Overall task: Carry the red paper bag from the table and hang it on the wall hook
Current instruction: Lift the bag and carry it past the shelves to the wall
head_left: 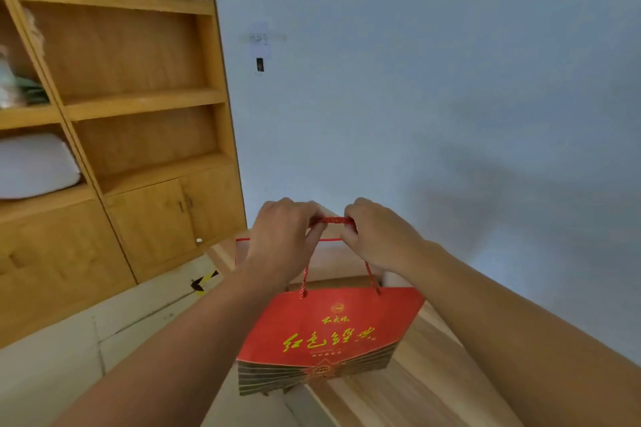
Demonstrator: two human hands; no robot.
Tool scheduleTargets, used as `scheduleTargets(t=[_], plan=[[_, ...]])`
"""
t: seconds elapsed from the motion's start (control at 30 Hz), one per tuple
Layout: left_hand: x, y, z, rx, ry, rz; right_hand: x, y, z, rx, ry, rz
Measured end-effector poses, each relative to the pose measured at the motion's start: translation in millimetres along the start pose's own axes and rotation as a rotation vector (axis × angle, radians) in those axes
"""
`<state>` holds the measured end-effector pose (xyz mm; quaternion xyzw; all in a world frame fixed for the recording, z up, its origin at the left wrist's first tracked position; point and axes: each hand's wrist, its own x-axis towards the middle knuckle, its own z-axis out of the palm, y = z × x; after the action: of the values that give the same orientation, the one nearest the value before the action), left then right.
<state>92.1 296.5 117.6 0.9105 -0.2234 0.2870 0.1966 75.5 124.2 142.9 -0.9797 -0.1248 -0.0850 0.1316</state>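
A red paper bag (322,329) with yellow lettering and red rope handles (333,220) hangs in front of me, low in the head view. My left hand (282,236) and my right hand (376,234) are both closed on the top of the rope handles, a short stretch of rope showing between them. The bag's bottom hangs over the near left edge of a light wooden table (399,388). A small dark wall hook (259,65) sits on the pale wall, well above and a little left of the hands.
A tall wooden shelf unit (138,104) with lower cupboard doors stands at the left against the wall, holding boxes and a white pillow. Pale tiled floor (69,350) with a yellow-black tape mark lies between the shelf and the table.
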Motion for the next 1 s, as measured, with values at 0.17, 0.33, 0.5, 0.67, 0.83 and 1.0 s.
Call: scheduleTargets(t=[0.17, 0.33, 0.5, 0.67, 0.83, 1.0], plan=[[-51, -69, -41, 0.046, 0.025, -0.14, 19, -67, 28, 0.058, -0.076, -0.195], [-107, -125, -75, 0.026, 0.007, -0.239, 26, -140, 53, 0.187, -0.136, -0.296], [-157, -165, -107, 0.065, 0.036, -0.365, 40, -196, 91, 0.348, -0.235, -0.371], [-187, -194, -144, 0.169, 0.067, -0.444, 55, -248, 109, 0.342, -0.273, -0.514], [-198, -213, -176, 0.246, 0.102, -0.494, 69, -289, 114, 0.316, -0.258, -0.632], [-202, -229, -192, 0.287, 0.12, -0.534, 80, -313, 116, 0.305, -0.219, -0.683]])
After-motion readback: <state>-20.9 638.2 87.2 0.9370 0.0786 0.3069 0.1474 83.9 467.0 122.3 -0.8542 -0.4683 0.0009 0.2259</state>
